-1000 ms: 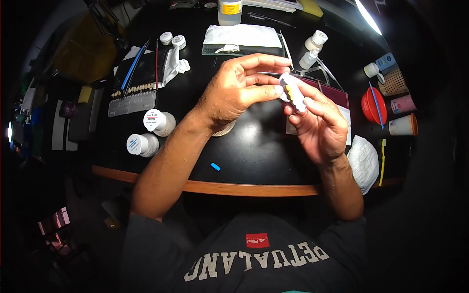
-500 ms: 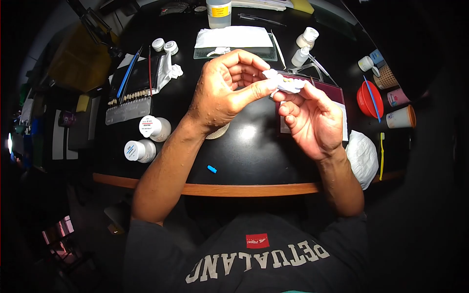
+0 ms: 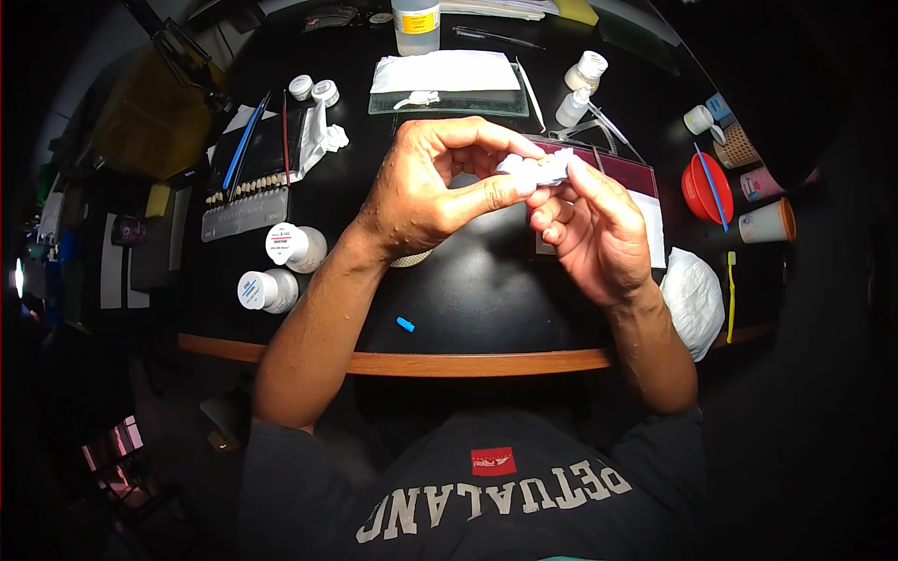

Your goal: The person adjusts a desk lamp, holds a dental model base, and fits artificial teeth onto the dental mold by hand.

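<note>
A small white dental cast is held up between both hands above the black table. My left hand grips its left side, thumb below and index finger curved over the top. At its right side, my right hand pinches it with thumb and fingertips, the other fingers curled beneath. Fingers cover parts of the cast. Behind the hands lies a glass slab with white paper and a dab of white material.
Two white-capped bottles stand at the left, near a tooth shade guide. A small blue piece lies near the wooden edge. On the right are crumpled white cloth, a yellow toothbrush and a red bowl.
The cast has turned and tilted between my fingers. My left hand has shifted slightly down, its index finger stretching further over the cast. Both hands still hold it.
</note>
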`<state>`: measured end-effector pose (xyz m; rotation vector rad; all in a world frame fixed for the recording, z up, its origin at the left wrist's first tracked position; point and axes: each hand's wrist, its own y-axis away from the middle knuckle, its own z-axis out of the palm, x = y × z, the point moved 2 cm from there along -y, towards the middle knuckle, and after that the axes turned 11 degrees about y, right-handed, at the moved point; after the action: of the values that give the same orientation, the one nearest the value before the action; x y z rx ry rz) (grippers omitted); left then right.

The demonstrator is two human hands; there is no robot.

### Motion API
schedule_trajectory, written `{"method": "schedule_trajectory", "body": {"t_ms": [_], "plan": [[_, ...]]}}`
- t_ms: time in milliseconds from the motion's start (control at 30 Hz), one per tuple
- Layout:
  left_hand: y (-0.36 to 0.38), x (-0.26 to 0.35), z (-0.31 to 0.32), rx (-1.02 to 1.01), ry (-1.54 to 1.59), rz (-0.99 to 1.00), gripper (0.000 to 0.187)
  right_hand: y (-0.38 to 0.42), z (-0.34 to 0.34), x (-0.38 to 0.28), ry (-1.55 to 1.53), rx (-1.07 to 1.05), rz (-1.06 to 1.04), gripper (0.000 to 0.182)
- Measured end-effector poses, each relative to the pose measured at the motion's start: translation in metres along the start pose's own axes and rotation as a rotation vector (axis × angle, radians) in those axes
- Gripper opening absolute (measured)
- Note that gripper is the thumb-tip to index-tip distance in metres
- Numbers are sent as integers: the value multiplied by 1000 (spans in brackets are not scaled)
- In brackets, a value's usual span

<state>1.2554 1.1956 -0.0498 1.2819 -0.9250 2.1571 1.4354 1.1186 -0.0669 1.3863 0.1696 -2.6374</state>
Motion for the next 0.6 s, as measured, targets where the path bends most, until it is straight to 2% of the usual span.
{"method": "schedule_trajectory", "body": {"t_ms": [600], "plan": [[0, 1, 1, -21, -57, 43, 28, 1, -1, -1, 86, 10, -43, 34]]}}
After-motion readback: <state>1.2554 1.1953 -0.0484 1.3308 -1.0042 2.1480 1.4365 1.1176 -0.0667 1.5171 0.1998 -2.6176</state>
